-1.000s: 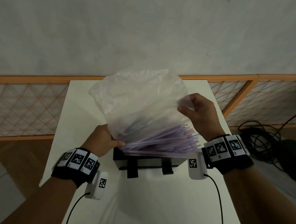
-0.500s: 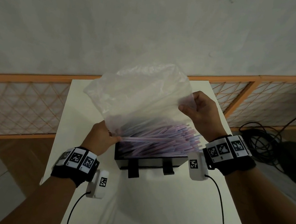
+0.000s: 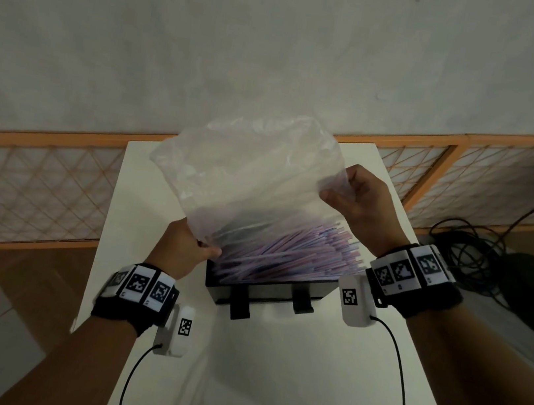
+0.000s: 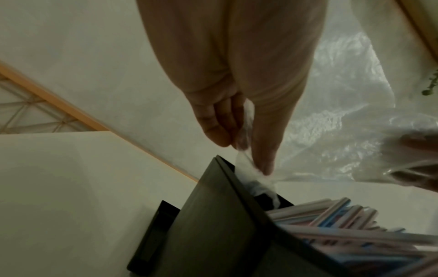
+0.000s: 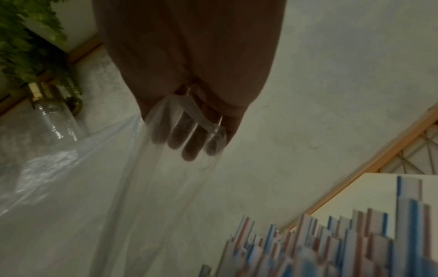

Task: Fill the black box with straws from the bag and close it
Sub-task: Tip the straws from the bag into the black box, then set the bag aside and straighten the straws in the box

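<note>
A clear plastic bag (image 3: 248, 178) hangs upturned over the open black box (image 3: 266, 289) on the white table (image 3: 267, 376). Striped straws (image 3: 289, 254) lie piled in the box, their right ends sticking up past its rim. My left hand (image 3: 183, 245) pinches the bag's lower left corner (image 4: 244, 131) just above the box's left wall (image 4: 213, 215). My right hand (image 3: 355, 201) grips the bag's upper right edge (image 5: 189, 120), higher up and beyond the box. The straw ends (image 5: 355, 234) show blurred low in the right wrist view.
An orange-framed lattice rail (image 3: 38, 168) runs behind the table. Black cables (image 3: 479, 255) lie coiled on the floor at the right. A plant in a glass vase (image 5: 52, 112) stands by the wall. Two black latches (image 3: 240, 302) hang on the box's front.
The bag has been lifted higher and further off the straws, which have slid down into the box. Both hands keep their hold on the bag.
</note>
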{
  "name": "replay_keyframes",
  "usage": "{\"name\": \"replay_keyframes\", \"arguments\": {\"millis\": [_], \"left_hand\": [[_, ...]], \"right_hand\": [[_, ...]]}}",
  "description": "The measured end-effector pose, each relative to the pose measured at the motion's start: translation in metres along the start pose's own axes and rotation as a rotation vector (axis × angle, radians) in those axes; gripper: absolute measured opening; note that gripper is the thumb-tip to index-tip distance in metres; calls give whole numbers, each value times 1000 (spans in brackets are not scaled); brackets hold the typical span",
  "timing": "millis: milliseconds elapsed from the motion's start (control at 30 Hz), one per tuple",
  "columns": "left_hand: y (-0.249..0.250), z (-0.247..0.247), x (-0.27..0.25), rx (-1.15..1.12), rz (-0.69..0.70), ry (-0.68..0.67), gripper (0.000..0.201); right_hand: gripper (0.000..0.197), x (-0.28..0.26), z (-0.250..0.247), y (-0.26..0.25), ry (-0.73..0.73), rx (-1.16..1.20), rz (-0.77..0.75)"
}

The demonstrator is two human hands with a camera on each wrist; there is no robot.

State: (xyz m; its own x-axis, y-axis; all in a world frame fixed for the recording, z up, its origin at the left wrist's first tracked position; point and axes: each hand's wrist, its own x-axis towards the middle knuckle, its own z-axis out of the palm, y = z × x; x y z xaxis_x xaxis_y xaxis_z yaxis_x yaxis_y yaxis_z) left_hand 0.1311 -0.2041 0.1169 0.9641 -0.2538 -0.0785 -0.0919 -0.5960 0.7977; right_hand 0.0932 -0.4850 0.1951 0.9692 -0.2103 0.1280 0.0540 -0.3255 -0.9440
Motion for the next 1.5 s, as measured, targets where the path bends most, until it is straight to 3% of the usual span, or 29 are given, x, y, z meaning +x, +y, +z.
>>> {"name": "replay_keyframes", "arguments": {"millis": [200,333,433,500,567,700,867,967,1033,1133,1200,1300,1400,1500], "left_hand": [[-7,-1,4,-11,13,80,35],[-18,-16,2,-247,-35,-56,51],[-22,-30,-7,-417,-26,-73,31],[-27,-41,-14,-461,-20,12,12],[-39,-50,-24,-455,-32,150,17],[-75,-75,-50,-645,-199,373,18],[-130,-100,-79,-588,-336,365,11],[-163,-99,-84,-532,-383,347,19],[-188,-95,-84,-487,-453,311,23],[-239,-82,-78,-342,-522,177,40],[-269,-70,-74,-308,-540,72,60],[-273,-55,-68,-229,-582,5,55],[-267,-49,-61,-183,-613,38,56],[-292,-45,-54,-133,-670,33,54]], "right_hand": [[14,0,0,-8,15,20,-48],[15,-2,4,-3,-12,97,5],[17,-9,17,-3,-55,176,36],[20,-17,31,-6,-93,224,72],[22,-24,51,-6,-135,252,119],[22,-36,101,-1,-267,211,179],[34,-55,158,8,-452,52,261],[58,-69,186,18,-493,-107,287],[58,-77,195,17,-491,-194,299],[56,-93,190,6,-495,-312,192],[43,-107,178,6,-486,-310,127],[23,-125,145,17,-386,-362,49],[20,-134,103,36,-155,-733,-193],[19,-133,76,54,-52,-1050,-289]]}}
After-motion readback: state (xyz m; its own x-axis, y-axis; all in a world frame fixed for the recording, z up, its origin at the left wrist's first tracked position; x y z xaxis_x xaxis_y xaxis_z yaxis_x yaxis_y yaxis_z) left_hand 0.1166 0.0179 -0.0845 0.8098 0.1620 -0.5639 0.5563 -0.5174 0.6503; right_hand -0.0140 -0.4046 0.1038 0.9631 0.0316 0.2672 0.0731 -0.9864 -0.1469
